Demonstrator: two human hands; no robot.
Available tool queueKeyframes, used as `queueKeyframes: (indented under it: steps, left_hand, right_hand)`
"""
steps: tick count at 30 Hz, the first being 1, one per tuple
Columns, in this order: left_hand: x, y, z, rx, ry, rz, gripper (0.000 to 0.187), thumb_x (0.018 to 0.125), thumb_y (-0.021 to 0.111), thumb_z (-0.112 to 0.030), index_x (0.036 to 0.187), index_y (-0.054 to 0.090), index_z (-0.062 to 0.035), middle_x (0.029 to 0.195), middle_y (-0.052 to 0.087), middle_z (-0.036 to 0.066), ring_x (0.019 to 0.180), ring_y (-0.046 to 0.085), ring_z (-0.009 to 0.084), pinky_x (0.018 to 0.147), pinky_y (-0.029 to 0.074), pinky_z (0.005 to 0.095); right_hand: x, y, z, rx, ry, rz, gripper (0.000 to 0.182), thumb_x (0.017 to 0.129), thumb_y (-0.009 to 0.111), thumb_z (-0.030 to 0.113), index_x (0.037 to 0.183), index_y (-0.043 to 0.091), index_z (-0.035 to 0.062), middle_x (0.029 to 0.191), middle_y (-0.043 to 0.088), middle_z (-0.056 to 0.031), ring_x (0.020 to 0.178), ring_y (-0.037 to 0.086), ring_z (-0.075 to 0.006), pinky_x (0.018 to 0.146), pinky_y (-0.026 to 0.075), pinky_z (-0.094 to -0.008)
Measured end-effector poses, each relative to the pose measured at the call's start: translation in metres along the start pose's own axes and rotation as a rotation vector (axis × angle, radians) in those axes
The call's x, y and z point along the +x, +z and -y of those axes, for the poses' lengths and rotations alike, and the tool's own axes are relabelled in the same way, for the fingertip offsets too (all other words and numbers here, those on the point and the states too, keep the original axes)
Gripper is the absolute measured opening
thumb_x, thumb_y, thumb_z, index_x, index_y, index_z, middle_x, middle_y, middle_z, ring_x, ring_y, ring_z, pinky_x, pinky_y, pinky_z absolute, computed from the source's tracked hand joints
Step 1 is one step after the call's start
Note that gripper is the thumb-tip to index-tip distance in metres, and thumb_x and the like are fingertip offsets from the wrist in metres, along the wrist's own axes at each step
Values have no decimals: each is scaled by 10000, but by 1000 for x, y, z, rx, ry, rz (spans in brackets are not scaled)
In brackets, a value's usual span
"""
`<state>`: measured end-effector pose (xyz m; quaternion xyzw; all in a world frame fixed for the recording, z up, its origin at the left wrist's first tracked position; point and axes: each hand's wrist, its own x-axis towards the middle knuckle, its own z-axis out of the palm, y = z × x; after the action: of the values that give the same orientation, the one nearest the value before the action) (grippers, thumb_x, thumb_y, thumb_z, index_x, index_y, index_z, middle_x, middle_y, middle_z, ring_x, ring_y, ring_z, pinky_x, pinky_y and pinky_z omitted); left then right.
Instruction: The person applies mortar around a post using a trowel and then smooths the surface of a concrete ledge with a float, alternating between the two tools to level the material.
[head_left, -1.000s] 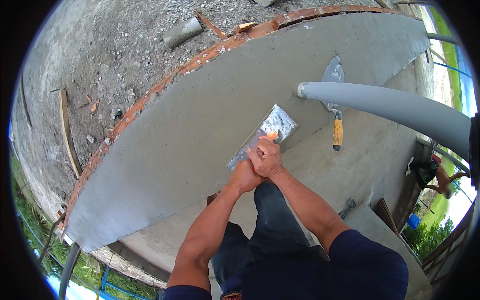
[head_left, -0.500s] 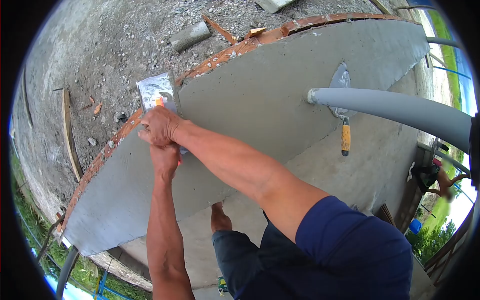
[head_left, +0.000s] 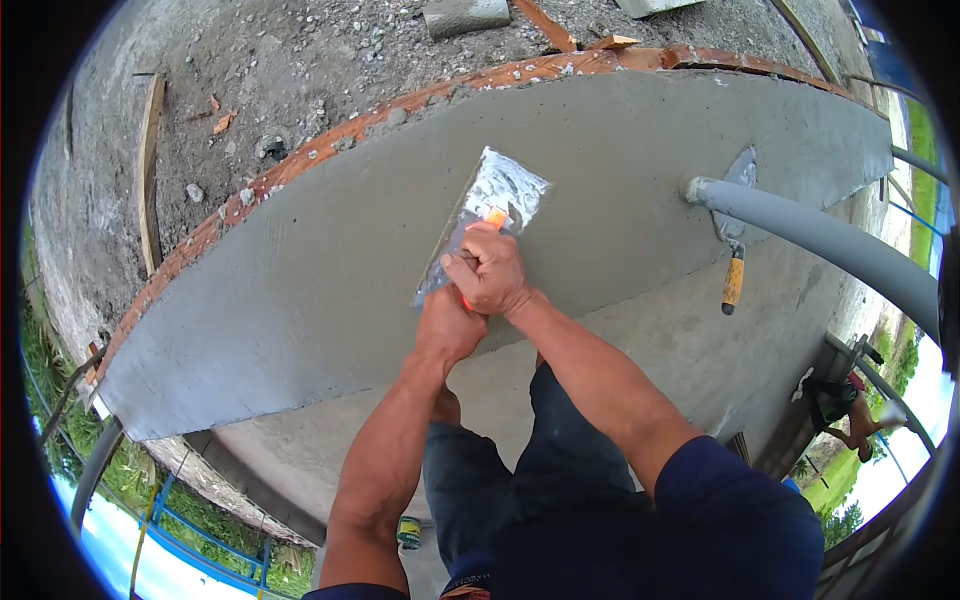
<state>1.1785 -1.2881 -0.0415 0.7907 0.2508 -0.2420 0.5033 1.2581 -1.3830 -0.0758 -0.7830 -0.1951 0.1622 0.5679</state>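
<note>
Both my hands grip the orange handle of a rectangular plastering trowel (head_left: 510, 183), one hand in front of the other. My right hand (head_left: 490, 268) is closed round the front of the handle. Just behind it, my left hand (head_left: 450, 326) is closed round the rear part; the fingers hide most of the grip. The steel blade, smeared with whitish cement, lies against the smooth grey mortar (head_left: 340, 250). Farther right a pointed trowel (head_left: 734, 280) with a yellow and black handle rests on the mortar, its blade partly behind a grey pipe (head_left: 800, 210).
A reddish wooden edge board (head_left: 400, 105) curves along the far side, with gravel (head_left: 330, 50) and wood scraps beyond. A concrete slab (head_left: 620, 350) lies on the near side. A small green container (head_left: 408, 532) stands near my legs. Another person (head_left: 850, 415) is at far right.
My hands have drawn the plastering trowel away from the board onto the middle of the mortar, and its blade has turned. The view has shifted. My grip stays closed.
</note>
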Motion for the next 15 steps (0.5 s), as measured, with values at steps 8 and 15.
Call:
queueKeyframes:
  steps: [8, 15]
  left_hand:
    - [-7, -156, 84, -463, -137, -468, 60, 803, 632, -58, 795, 592, -14, 630, 550, 35, 448, 505, 144, 370, 392, 274]
    - [-178, -167, 205, -243, -367, -570, 244, 804, 662, -119, 1011, 613, 1, 893, 642, 85, 795, 583, 180, 763, 492, 350]
  right_hand:
    - [115, 223, 68, -85, -116, 608, 388, 775, 652, 377, 736, 661, -9, 759, 667, -196, 761, 628, -389, 763, 505, -440]
    - [-88, 128, 115, 211, -311, 626, 214, 782, 708, 263, 927, 635, 123, 1116, 583, -71, 1167, 534, -232, 1089, 192, -657]
